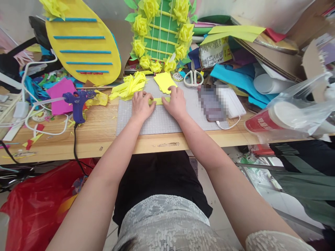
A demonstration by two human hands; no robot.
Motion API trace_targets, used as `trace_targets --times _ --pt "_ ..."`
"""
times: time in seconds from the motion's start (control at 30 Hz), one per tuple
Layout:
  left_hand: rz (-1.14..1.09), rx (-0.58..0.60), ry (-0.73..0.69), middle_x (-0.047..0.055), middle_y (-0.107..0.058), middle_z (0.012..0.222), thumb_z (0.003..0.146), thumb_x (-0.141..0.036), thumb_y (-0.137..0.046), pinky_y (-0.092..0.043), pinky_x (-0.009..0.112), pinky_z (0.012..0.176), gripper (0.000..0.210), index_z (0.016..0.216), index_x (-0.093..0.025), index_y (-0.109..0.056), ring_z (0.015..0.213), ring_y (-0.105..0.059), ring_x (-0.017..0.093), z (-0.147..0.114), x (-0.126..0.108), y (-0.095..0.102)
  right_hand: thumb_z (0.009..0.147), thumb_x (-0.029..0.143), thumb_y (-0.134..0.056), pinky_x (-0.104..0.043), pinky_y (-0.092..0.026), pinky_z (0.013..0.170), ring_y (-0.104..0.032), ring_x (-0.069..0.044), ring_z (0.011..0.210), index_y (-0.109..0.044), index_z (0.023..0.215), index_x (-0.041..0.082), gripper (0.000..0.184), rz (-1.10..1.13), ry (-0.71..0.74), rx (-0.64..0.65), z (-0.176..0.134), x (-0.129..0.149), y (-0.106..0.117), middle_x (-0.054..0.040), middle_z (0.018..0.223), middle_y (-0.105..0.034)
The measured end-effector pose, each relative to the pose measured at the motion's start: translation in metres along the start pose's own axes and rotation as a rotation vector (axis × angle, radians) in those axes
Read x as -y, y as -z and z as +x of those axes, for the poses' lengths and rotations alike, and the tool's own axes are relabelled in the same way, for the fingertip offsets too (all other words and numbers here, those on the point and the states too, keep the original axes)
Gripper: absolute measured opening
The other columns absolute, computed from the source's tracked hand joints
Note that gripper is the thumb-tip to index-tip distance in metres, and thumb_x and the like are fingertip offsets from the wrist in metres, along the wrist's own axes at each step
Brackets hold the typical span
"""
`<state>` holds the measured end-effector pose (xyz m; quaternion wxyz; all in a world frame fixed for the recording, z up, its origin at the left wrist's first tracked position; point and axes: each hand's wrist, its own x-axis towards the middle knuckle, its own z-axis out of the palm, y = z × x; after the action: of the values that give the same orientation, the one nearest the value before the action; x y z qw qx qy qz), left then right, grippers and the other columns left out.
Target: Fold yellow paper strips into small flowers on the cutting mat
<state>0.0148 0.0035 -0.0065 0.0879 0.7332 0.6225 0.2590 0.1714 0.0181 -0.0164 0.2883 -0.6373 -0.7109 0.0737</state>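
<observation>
A narrow yellow paper strip [158,101] lies crosswise over the grey cutting mat [162,122]. My left hand [142,105] grips its left end, fingers curled and thumb pressed on the paper. At the other end, my right hand [177,101] holds it likewise, thumb pointing inward. Just behind the strip is a stack of yellow paper sheets [164,82], close to my right fingers. A heap of folded yellow paper pieces [129,85] sits behind my left hand. White-handled scissors [193,78] rest past my right hand.
A purple glue gun [77,104] stands at left with its black cord over the table edge. To the right are a blurred phone [212,103], a white power bank [231,101] and a bagged red cup [269,120]. Flower-trimmed green [162,35] and yellow [83,43] boards lean behind.
</observation>
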Motion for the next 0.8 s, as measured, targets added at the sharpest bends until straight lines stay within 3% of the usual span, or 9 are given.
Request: trace_targets --times 0.1,0.23,0.5,0.6,0.7,0.8 --pt "-0.004 0.012 0.004 0.013 -0.056 0.115 0.082 -0.034 -0.059 -0.033 0.048 0.105 0.017 0.092 -0.021 -0.063 0.12 -0.042 0.033 0.0 -0.001 0.001 0.087 0.036 -0.049 -0.05 -0.039 0.098 -0.045 -0.031 0.116 -0.048 0.119 0.014 0.039 -0.092 0.108 0.032 -0.006 0.014 0.0 -0.0165 0.116 -0.051" --pt "0.005 0.016 0.015 0.012 -0.055 0.117 0.08 -0.035 -0.061 -0.032 0.048 0.106 0.019 0.093 -0.022 -0.063 0.121 -0.041 0.033 0.0 -0.001 0.0 0.086 0.027 -0.048 -0.049 -0.037 0.098 -0.042 -0.032 0.116 -0.048 0.121 0.014 0.037 -0.166 0.149 0.085 -0.011 0.024 0.003 -0.0166 0.119 -0.05" --pt "0.016 0.024 0.031 0.01 -0.054 0.12 0.08 -0.034 -0.062 -0.03 0.047 0.107 0.017 0.093 -0.023 -0.064 0.121 -0.041 0.031 0.0 -0.001 0.001 0.076 0.009 -0.045 -0.048 -0.039 0.092 -0.044 -0.03 0.111 -0.051 0.115 0.014 0.04 -0.167 -0.061 0.006 -0.007 -0.005 0.026 -0.017 0.115 -0.053" --pt "0.017 0.012 0.023 0.01 -0.054 0.119 0.079 -0.035 -0.063 -0.03 0.048 0.106 0.017 0.092 -0.023 -0.063 0.121 -0.041 0.032 0.001 0.0 -0.001 0.078 0.008 -0.041 -0.044 -0.04 0.095 -0.047 -0.026 0.107 -0.053 0.109 0.017 0.034 -0.069 0.054 0.02 -0.002 -0.001 0.019 -0.0131 0.11 -0.055" --pt "0.011 -0.01 0.013 0.01 -0.056 0.118 0.078 -0.035 -0.063 -0.029 0.05 0.106 0.016 0.091 -0.024 -0.063 0.12 -0.041 0.033 0.001 0.001 -0.002 0.08 0.007 -0.037 -0.038 -0.043 0.09 -0.051 -0.023 0.099 -0.055 0.105 0.018 0.033 0.045 0.187 0.141 0.0 0.009 0.004 -0.011 0.106 -0.057" --pt "0.0 -0.015 -0.009 0.01 -0.057 0.119 0.08 -0.03 -0.06 -0.028 0.052 0.107 0.013 0.092 -0.026 -0.064 0.121 -0.042 0.034 0.0 0.002 -0.001 0.08 0.007 -0.037 -0.037 -0.044 0.088 -0.052 -0.023 0.097 -0.057 0.102 0.018 0.031 0.075 0.191 0.203 0.0 0.012 -0.007 -0.0119 0.104 -0.057"
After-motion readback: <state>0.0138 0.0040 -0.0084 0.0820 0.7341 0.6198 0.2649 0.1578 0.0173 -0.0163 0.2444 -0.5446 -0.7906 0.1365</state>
